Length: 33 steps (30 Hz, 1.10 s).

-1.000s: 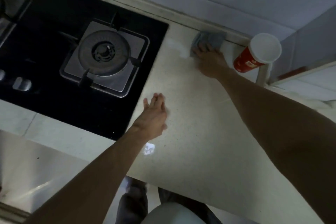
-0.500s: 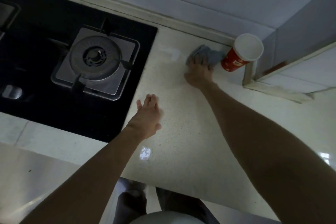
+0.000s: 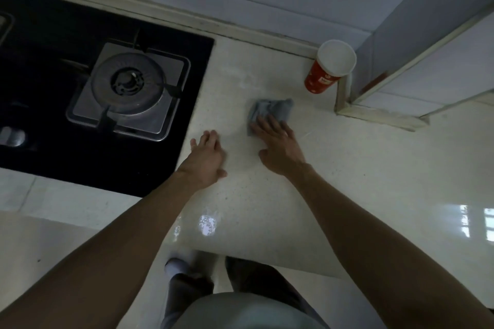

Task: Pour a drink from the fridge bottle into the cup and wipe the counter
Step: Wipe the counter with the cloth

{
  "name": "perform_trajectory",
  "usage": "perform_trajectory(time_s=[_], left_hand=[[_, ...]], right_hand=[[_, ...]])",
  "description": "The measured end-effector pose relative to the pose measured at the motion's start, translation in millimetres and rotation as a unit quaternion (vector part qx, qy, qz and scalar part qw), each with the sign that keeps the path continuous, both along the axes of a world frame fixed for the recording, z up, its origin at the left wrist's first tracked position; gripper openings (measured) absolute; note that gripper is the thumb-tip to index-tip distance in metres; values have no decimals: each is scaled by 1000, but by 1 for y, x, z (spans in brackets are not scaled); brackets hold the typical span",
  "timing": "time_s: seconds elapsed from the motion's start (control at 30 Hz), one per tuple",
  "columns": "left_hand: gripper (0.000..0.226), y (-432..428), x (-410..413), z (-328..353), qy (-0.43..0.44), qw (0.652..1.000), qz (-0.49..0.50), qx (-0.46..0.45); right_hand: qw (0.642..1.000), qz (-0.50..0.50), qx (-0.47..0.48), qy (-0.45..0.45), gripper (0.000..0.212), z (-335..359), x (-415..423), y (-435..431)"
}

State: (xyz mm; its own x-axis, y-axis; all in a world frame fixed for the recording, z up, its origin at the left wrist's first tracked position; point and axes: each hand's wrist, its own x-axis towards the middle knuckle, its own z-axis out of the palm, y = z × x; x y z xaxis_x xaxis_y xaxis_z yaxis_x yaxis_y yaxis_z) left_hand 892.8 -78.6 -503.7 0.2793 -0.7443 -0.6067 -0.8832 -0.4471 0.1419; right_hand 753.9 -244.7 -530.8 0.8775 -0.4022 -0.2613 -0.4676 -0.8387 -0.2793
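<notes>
A grey cloth [image 3: 272, 109] lies crumpled on the pale speckled counter [image 3: 361, 181]. My right hand [image 3: 280, 144] presses flat on the cloth's near edge, fingers spread over it. My left hand [image 3: 207, 157] rests palm-down on the counter just left of it, holding nothing, next to the hob's edge. A red paper cup [image 3: 324, 75] with a white rim stands upright in the back corner, beyond the cloth and apart from it. No bottle is in view.
A black glass hob [image 3: 40, 83] with a steel gas burner [image 3: 128, 88] fills the left. A tiled wall runs along the back, and a tiled column [image 3: 427, 43] juts out right of the cup. The counter's front edge is near my legs.
My right hand has dragged the cloth from the back wall beside the cup toward me across the counter. My left hand has stayed flat in about the same place.
</notes>
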Motion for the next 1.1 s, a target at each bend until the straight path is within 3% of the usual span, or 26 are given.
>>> perform_trajectory(time_s=[0.13,0.3,0.47,0.63,0.83,0.97,1.1], left_hand=[[92,4,1,-3,-3,1000,10,-14],[87,7,-8,-2,-28,999,11,-20],[60,28,-46,-11,-48,995,6,-92],[66,51,-85,-12,-63,993,-15,-98],[67,51,-76,-6,-6,998,-29,-53],[67,44,-67,0,43,998,-19,-39],[69,44,-68,5,49,998,-19,-28]], right_hand=[[995,-89,-19,34,76,0,-15,-8],[987,-153,19,52,78,0,14,-5],[992,-86,9,94,68,9,44,-49],[994,-66,4,87,66,9,70,-70],[997,-29,3,76,68,7,97,-72],[997,6,18,70,67,8,106,-46],[992,105,-23,68,69,11,113,8]])
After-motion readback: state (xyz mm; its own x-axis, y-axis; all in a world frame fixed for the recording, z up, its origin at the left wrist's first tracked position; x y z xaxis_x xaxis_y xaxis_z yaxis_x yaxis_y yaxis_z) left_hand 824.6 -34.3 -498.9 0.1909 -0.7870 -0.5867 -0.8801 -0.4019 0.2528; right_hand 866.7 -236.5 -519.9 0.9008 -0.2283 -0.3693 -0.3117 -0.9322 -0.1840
